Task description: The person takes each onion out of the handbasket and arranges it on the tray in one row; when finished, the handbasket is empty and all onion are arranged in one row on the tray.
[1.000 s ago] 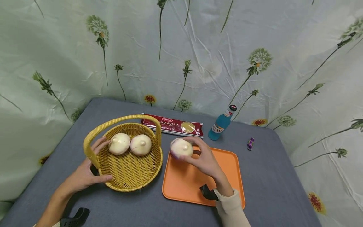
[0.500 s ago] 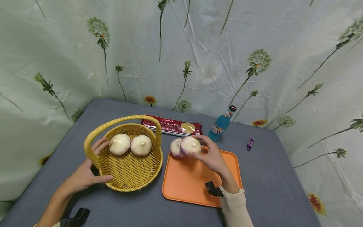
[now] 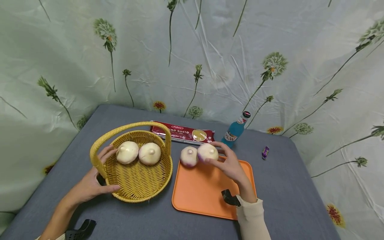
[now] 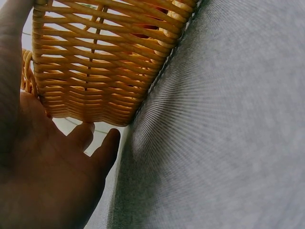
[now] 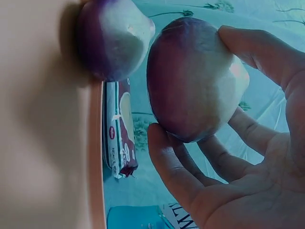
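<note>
My left hand (image 3: 90, 185) grips the near-left side of a yellow wicker basket (image 3: 139, 185), its fingers over the rim beneath the handle and its thumb at the front rim. Two white turnips, a left one (image 3: 127, 152) and a right one (image 3: 149, 153), sit inside the basket's far half. Over the far part of an orange tray (image 3: 204, 193), my right hand (image 3: 230, 165) holds a purple-and-white turnip (image 5: 193, 81) between thumb and fingers. That turnip is raised off the tray in the right wrist view. Another turnip (image 3: 189, 156) rests on the tray's far-left corner, just left of the held one.
Behind the basket and tray lies a red noodle packet (image 3: 183, 132). A blue bottle (image 3: 234, 132) stands past the tray's far edge, near my right hand. Farther right is a small purple wrapped candy (image 3: 265, 152). A flowered cloth (image 3: 222, 50) hangs behind the grey table.
My right hand has moved right with its turnip, away from the far-left corner, bringing the turnip resting there into view. The left hand and basket have stayed put.
</note>
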Tool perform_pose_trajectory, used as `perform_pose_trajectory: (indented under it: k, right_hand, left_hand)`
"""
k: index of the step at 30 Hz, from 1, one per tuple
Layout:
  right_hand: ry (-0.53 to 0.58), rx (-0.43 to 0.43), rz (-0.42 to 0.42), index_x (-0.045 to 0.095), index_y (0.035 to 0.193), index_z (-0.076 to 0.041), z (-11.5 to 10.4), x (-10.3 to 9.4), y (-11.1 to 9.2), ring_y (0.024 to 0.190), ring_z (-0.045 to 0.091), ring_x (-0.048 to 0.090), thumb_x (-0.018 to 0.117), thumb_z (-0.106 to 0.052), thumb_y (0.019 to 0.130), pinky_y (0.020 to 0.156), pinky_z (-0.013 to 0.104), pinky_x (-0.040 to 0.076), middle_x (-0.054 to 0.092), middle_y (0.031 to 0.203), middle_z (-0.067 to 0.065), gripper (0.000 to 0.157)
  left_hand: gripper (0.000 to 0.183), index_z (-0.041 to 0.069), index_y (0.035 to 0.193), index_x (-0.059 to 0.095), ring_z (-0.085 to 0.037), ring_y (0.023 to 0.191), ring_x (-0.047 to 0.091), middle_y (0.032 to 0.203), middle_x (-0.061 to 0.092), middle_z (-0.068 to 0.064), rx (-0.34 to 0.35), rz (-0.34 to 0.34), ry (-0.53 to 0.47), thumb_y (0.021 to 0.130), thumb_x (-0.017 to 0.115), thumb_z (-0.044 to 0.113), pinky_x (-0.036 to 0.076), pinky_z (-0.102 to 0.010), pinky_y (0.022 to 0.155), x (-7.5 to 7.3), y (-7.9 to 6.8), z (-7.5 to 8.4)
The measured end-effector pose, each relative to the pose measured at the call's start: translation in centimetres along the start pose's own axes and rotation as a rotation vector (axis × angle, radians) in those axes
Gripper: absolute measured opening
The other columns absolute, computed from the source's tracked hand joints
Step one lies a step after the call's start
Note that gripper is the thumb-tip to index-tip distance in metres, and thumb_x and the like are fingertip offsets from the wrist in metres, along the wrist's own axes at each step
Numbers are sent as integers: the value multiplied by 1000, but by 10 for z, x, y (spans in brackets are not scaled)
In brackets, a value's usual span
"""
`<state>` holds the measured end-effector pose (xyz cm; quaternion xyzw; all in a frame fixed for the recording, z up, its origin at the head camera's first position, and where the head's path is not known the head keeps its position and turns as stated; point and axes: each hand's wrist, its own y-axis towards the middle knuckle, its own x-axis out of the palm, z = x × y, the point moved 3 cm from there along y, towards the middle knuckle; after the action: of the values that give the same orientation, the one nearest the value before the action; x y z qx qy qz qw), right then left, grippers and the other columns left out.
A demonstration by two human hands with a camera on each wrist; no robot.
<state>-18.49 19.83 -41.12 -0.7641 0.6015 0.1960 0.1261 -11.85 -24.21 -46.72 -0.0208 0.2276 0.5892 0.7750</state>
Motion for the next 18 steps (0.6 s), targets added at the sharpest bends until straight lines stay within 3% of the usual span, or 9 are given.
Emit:
perform_pose_trajectory:
  k: [18]
  right_hand:
    - [-83, 76, 11, 56, 139, -14, 11, -7, 0, 125, 36, 52, 81, -23, 85, 103, 55, 44, 55, 140, 13, 60]
  left_hand:
    - [109, 14, 159, 24, -7, 151, -3, 168, 0, -4, 5, 8, -5, 69, 84, 1, -1, -77, 103, 1, 0, -1]
